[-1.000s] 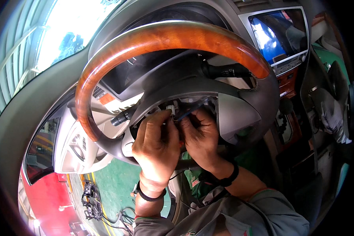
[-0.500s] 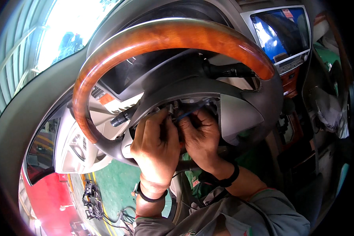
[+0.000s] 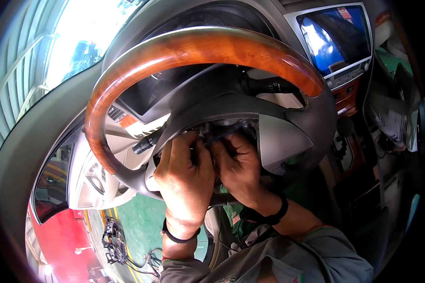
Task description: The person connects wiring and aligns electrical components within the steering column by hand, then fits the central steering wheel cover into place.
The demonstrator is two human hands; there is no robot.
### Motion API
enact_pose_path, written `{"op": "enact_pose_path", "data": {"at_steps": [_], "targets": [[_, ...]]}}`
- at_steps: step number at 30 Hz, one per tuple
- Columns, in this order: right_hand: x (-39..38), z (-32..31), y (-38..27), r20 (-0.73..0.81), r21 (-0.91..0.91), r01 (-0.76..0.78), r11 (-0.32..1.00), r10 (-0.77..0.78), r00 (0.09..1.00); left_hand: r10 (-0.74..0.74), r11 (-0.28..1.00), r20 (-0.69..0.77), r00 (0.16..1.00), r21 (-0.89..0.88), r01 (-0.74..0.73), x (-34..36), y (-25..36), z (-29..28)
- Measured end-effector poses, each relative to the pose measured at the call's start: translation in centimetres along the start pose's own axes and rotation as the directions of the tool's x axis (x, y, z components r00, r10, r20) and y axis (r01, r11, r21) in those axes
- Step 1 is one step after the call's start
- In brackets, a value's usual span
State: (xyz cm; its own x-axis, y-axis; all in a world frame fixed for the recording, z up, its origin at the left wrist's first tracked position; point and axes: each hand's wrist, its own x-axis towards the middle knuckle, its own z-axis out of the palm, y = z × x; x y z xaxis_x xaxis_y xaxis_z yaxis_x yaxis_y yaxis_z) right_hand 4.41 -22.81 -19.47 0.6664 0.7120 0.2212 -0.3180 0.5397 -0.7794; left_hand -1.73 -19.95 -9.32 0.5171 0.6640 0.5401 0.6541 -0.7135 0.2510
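Observation:
A steering wheel (image 3: 208,46) with a wood-grain upper rim and dark lower parts faces me; its hub centre stands open. Both my hands reach into that dark hollow from below. My left hand (image 3: 183,172) has its fingers bent, thumb and forefinger close together at the left side of the hollow; what they pinch is hidden. Beside it, my right hand (image 3: 238,165) is closed too, thumb against curled fingers. A thin dark-blue strip (image 3: 220,138) runs by its fingertips; whether it is gripped I cannot make out. A grey cover panel (image 3: 283,144) sits right of the hollow.
A stalk (image 3: 146,143) sticks out left of the column, another (image 3: 274,86) at upper right. The centre screen (image 3: 335,37) is at the far right, above the gear lever (image 3: 345,126). Past the open door (image 3: 99,177), dark parts with cables (image 3: 114,240) lie on the green floor.
The view has shifted slightly. Both hands stay inside the wheel hub, fingers a little deeper in shadow; the blue strip shows less clearly.

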Motion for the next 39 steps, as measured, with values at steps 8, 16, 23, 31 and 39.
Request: {"op": "enact_pose_path", "data": {"at_steps": [8,16,23,31,39], "targets": [[0.0,0.1,-0.3,0.013,0.056,-0.105,0.993,0.104,0.994,0.045,0.999,-0.053,0.998,0.020,-0.044,0.0,-0.2,0.1],[0.1,0.6,-0.9,-0.029,0.092,-0.065,0.994,0.068,0.997,-0.113,0.977,0.007,0.994,-0.181,0.112,0.0,-1.0,0.0],[0.3,0.3,-0.6,-0.035,0.084,-0.051,0.995,0.054,0.998,-0.149,0.976,-0.043,0.988,-0.165,0.140,-0.2,-0.6,0.3],[-0.9,-0.1,0.4,-0.080,-0.277,0.187,0.942,-0.216,0.973,-0.101,0.987,-0.022,0.995,-0.124,0.097,0.0,-0.2,0.1],[-1.7,-0.2,-1.6,-0.076,-0.473,0.199,0.858,-0.265,0.961,-0.085,0.990,-0.003,0.996,-0.109,0.085,0.3,0.2,0.1]]}}
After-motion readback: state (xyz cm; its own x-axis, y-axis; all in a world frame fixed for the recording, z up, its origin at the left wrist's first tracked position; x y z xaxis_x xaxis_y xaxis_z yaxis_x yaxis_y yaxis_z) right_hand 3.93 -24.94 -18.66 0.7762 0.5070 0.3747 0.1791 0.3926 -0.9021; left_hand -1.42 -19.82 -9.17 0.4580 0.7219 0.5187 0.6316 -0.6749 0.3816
